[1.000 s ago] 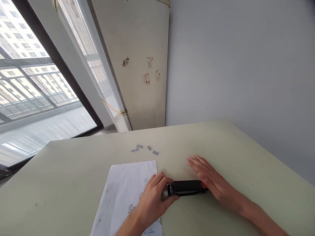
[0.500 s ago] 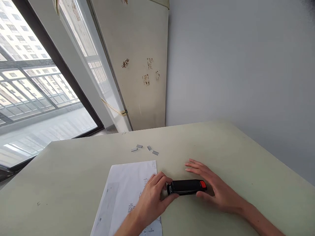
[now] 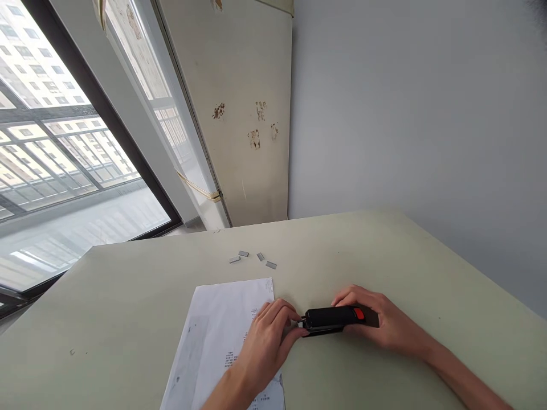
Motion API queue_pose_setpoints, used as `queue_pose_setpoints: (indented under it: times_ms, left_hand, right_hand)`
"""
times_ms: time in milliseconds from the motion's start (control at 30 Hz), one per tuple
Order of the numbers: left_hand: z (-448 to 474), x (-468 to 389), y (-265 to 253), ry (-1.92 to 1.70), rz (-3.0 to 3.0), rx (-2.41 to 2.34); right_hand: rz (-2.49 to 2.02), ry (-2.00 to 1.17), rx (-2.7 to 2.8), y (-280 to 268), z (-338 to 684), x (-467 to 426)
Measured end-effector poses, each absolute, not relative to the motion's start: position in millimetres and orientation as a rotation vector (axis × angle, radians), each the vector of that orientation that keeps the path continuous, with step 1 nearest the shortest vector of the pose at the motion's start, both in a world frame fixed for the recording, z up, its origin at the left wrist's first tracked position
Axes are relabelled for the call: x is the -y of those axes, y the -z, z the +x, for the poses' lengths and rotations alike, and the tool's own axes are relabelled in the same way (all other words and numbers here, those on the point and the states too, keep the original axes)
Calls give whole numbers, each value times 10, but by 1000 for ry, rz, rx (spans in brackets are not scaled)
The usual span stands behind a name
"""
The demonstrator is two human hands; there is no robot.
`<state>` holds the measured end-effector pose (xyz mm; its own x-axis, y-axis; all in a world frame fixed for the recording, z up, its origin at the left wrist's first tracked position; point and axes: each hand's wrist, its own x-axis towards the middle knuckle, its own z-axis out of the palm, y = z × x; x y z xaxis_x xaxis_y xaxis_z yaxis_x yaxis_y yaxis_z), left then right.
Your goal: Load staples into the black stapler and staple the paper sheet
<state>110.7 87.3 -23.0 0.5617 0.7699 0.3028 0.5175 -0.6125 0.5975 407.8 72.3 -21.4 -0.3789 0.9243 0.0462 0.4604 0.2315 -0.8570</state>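
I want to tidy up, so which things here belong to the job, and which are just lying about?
Job:
stapler, left hand at one end, right hand around the other
probably staple strips, paper

Lying about:
tiny speck on the table, too small to identify

Matt plastic stapler, smooth paper, metal staple strips, smooth low-sheen tabletop

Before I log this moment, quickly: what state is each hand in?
Left hand: closed, thumb and finger pinching the stapler at the end away from its red patch.
Right hand: closed, holding the stapler near the red patch.
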Motion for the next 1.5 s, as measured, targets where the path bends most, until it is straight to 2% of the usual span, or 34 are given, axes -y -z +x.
queue_pose_setpoints:
  times_ms: [533, 767, 933, 1200, 1500]
  left_hand:
    - [1121, -857, 226, -714, 2371, -1105]
    - [1133, -866, 120, -805, 2331, -1160]
    - [1029, -1206, -6, -865, 2461, -1308]
    - [786, -1926, 127, -679, 2579, -1497]
    - [933, -2028, 240, -674, 2558, -1436]
  right_hand:
    - [-1304, -1335, 1735, 192, 4438, -788]
    - [-1289, -1281, 1571, 209, 4428, -795]
    - [-1305, -1248, 1568, 131, 4382, -775]
    - [-1321, -1226, 1601, 110, 4371, -773]
    - [-1299, -1261, 1598, 144, 4385, -786]
